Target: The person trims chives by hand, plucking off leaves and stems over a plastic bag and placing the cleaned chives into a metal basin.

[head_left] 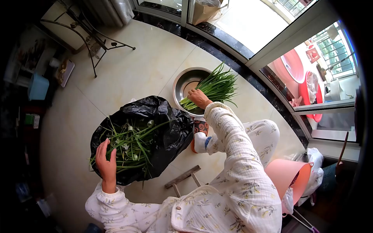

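Note:
At the metal bowl point(179, 83), my right hand point(199, 99) has its fingers curled round the pale stem ends of a bunch of chives point(217, 86). The green leaves fan out over the bowl's far right rim. My left hand point(105, 161) is at the left side of a black plastic bag point(171, 141), its fingers stretched out and its thumb apart. Beneath and beside that hand lies a loose heap of green trimmings point(134, 145) with some pale bits, heaped on the bag. Whether the left fingertips touch the trimmings I cannot tell.
A small wooden stool point(182, 177) stands on the tiled floor near my legs. To the right is a pink bucket point(287, 176) with plastic bags. A metal stand point(93, 42) is at the upper left, and a glass sliding door point(248, 64) runs along the upper right.

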The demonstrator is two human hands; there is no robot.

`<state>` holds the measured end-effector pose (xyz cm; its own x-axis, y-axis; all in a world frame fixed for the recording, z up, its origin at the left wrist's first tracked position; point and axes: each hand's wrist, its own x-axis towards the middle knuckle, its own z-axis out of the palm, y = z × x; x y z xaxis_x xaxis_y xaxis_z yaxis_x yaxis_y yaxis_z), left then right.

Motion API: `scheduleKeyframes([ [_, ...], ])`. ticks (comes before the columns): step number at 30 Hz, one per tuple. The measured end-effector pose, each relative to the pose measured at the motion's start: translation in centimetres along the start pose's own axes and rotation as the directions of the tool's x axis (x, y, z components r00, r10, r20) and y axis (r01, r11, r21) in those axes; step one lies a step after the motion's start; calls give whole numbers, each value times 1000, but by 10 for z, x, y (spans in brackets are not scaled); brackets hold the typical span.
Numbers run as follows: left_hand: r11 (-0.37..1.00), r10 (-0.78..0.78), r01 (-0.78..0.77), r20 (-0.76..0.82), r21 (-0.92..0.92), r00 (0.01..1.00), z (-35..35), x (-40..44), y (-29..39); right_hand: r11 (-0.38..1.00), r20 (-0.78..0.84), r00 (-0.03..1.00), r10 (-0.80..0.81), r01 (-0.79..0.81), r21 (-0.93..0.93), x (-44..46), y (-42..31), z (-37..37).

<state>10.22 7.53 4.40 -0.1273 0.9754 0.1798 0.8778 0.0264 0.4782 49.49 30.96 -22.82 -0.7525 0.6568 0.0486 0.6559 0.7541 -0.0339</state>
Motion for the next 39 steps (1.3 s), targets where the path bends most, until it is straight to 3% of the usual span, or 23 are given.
scheduleKeyframes([
  [9, 1000, 10, -10, 26, -2, 1000, 6, 3, -7, 996, 57, 995, 78, -75, -39, 11, -12, 27],
  [11, 1000, -5, 5, 10, -12, 1000, 3, 2, -9, 996, 133, 988, 81, -77, -34, 14, -16, 26],
  [13, 1000, -26, 26, -30, 1, 999, -5, 2, -9, 995, 91, 992, 92, -94, 18, 17, -19, 16],
  [16, 1000, 7, -6, -99, 10, 995, -25, 0, -11, 963, -116, 980, 159, -128, 239, 31, -16, -19],
  [19, 1000, 3, -3, -120, 2, 993, -40, -12, -22, 890, -330, 902, 279, -113, 443, 59, -7, -67],
  [20, 1000, -17, 17, -68, 4, 998, -44, -18, -26, 846, -270, 886, 378, -211, 490, 72, -16, -105],
  [23, 995, -96, 93, 99, 40, 990, -55, -41, -36, 578, -316, 867, 385, 41, 815, 96, -77, -207],
  [26, 987, -144, 122, 239, 104, 960, -60, -62, -50, 602, -381, 924, 26, 290, 744, 86, -177, -293],
  [28, 986, -129, 98, 247, 134, 960, -60, -74, -58, 568, -354, 887, -297, 462, 681, 72, -248, -313],
  [29, 986, -124, 93, 237, 139, 964, -58, -79, -62, 485, -404, 825, -396, 561, 670, 64, -284, -307],
  [31, 985, -113, 81, 213, 153, 970, -51, -84, -68, 614, -155, 787, -597, 572, 544, 52, -337, -274],
  [36, 988, -89, 55, 242, 142, 966, -39, -93, -82, 860, -11, 878, -478, 471, 196, 65, -401, -187],
  [39, 990, -90, 65, 201, 126, 975, -41, -89, -83, 906, 39, 912, -408, 399, 138, 72, -410, -175],
])
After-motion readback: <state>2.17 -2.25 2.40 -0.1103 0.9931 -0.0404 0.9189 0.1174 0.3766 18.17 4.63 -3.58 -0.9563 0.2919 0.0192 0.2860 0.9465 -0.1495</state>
